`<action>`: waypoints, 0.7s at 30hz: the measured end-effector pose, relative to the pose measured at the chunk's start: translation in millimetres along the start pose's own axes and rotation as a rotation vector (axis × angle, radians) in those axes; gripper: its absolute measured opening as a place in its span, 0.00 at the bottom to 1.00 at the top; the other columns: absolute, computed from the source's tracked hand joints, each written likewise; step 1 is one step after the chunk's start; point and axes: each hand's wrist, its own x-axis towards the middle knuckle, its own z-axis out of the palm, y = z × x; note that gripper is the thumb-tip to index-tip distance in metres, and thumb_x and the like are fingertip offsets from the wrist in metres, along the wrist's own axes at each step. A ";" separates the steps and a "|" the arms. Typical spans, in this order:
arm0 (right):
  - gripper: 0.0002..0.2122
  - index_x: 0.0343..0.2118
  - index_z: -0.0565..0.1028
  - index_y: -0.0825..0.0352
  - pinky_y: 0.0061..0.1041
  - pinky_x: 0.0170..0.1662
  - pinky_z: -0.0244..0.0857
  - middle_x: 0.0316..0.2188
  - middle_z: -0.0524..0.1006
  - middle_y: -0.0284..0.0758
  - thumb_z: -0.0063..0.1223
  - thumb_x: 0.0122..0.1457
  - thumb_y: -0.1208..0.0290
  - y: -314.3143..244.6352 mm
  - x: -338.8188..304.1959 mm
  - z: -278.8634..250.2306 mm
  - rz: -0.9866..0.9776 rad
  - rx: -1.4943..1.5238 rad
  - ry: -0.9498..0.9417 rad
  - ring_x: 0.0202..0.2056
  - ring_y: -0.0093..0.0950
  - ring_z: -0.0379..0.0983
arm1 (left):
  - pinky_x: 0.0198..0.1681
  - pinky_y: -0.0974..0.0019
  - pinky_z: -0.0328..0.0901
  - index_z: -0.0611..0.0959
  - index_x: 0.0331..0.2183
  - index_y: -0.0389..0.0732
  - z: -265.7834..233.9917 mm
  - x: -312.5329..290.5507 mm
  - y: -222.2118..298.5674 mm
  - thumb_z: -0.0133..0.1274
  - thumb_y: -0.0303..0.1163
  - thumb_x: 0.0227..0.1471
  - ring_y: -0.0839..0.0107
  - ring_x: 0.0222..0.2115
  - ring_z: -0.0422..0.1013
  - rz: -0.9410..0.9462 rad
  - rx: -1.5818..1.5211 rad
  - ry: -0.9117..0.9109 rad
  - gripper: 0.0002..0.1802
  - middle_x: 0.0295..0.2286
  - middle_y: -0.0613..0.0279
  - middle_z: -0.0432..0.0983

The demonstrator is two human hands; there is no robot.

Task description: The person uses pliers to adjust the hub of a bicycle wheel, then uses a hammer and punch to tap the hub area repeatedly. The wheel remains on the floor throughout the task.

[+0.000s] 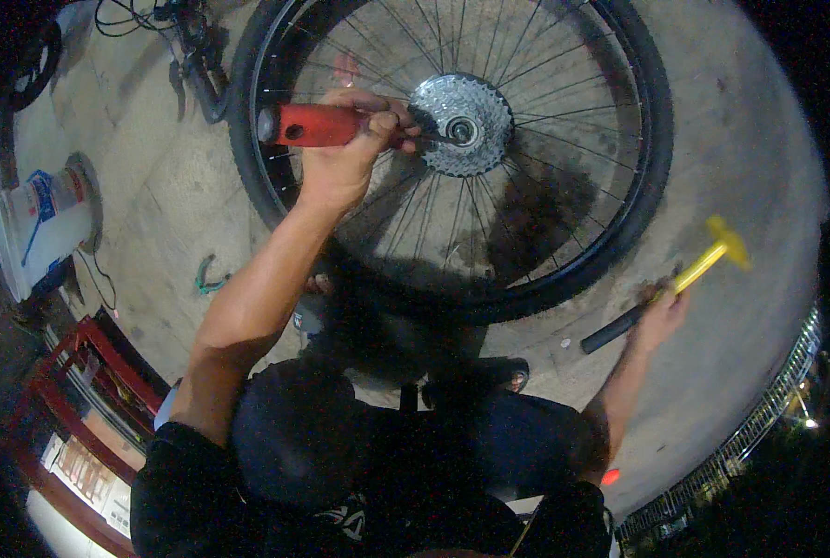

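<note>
A bicycle wheel with a black tyre (655,112) lies flat on the concrete in front of me, its silver cassette (494,112) facing up. My left hand (340,177) is closed around a screwdriver with a thick red handle (320,125). The dark thin shaft slants low over the cassette, its tip at the hub's central ring; whether it touches is too small to tell. Off the wheel's near right side, my right hand (661,321) grips a yellow hammer (703,268) by its shaft, just above the black grip. The hammer's head points up and right, slightly blurred.
A white bucket (43,232) stands at the far left, above a red metal frame (99,339). A small green tool (210,281) lies on the floor left of my forearm. Dark bicycle parts (196,79) rest at the upper left. Metal grating (731,465) runs along the lower right.
</note>
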 end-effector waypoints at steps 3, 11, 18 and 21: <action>0.15 0.51 0.64 0.69 0.21 0.26 0.63 0.30 0.70 0.33 0.43 0.62 0.70 -102.6 25.0 18.0 -0.298 0.090 -0.126 0.25 0.20 0.66 | 0.33 0.55 0.71 0.66 0.39 0.38 -2.8 3.2 -4.7 0.55 0.26 0.51 0.54 0.32 0.73 -0.013 -0.015 -0.051 0.16 0.33 0.49 0.72; 0.18 0.54 0.64 0.67 0.18 0.36 0.64 0.41 0.72 0.35 0.46 0.61 0.73 -337.6 -25.7 100.5 -0.645 -0.334 -0.855 0.34 0.21 0.69 | 0.31 0.66 0.70 0.73 0.33 0.35 2.9 -0.5 -2.4 0.53 0.20 0.49 0.66 0.28 0.74 -0.040 -0.103 0.041 0.07 0.29 0.53 0.74; 0.19 0.52 0.66 0.63 0.29 0.45 0.65 0.41 0.74 0.43 0.48 0.57 0.74 -423.3 -75.5 157.2 -0.918 -0.693 -1.194 0.41 0.36 0.73 | 0.37 0.69 0.66 0.77 0.31 0.38 3.6 0.1 -13.4 0.57 0.18 0.38 0.73 0.32 0.71 0.151 0.231 0.044 0.12 0.30 0.63 0.74; 0.20 0.57 0.64 0.62 0.22 0.42 0.64 0.42 0.73 0.35 0.44 0.60 0.74 -425.9 -70.7 173.0 -1.257 -0.700 -1.265 0.38 0.23 0.70 | 0.38 0.69 0.66 0.77 0.30 0.39 4.8 1.2 -19.3 0.59 0.19 0.37 0.73 0.32 0.70 0.189 0.135 0.025 0.12 0.30 0.64 0.74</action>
